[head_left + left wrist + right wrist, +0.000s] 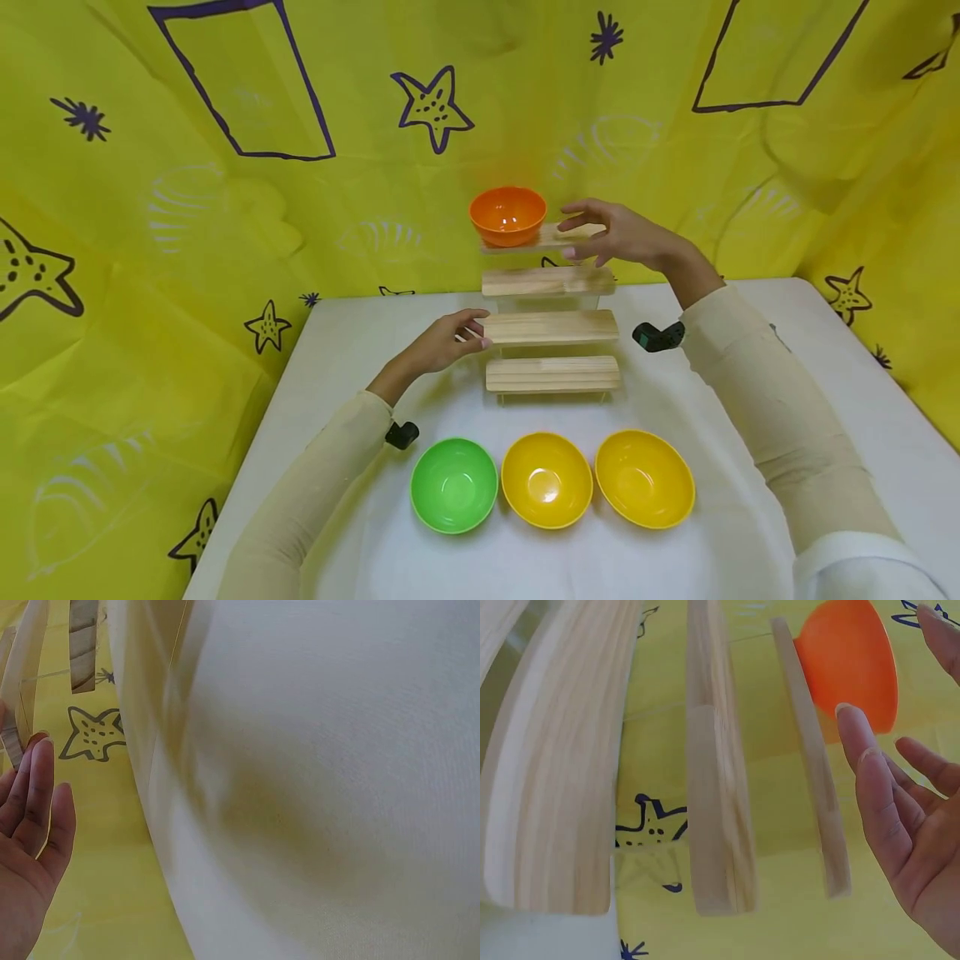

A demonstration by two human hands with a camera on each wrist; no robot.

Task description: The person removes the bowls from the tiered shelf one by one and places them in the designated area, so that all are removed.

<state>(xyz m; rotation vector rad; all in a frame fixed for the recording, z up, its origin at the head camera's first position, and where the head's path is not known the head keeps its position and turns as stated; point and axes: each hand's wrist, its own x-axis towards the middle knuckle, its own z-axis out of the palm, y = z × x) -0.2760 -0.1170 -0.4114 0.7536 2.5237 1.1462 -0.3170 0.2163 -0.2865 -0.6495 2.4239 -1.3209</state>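
Observation:
An orange bowl (507,217) sits on the left part of the top step of a tiered wooden stand (551,327). To the right of this bowl, my right hand (618,235) hovers by the top step with fingers spread and nothing in them. The right wrist view shows the same hand (911,802) apart from the orange bowl (851,664). At the stand's left side is my left hand (447,342), its fingertips at the end of a middle step. In the left wrist view its fingers (39,784) look nearly straight; whether they touch the step is unclear.
In front of the stand, a green bowl (454,486), a yellow bowl (547,481) and another yellow bowl (645,479) stand in a row on the white table (352,333). Yellow cloth (360,183) with drawn starfish hangs behind and at both sides.

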